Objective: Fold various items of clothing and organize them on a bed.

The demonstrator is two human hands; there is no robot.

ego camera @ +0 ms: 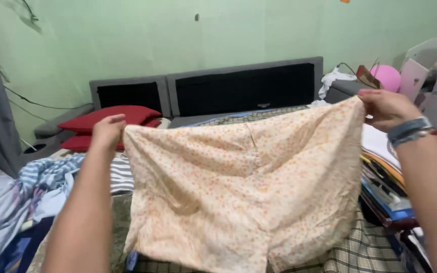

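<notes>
Pinching the floral shorts point(244, 192) taut, left hand point(108, 130) and right hand point(386, 107) each grip 1 waistband corner

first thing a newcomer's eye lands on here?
The pale orange floral garment, held spread mid-frame: the left hand grips its top left corner, the right hand its top right. Next, the red pillows behind at left against the grey headboard, and a pink ball at far right.

Pale cardboard box point(413, 76) at right by wall, flap open; no labels, signs, screens.
</notes>
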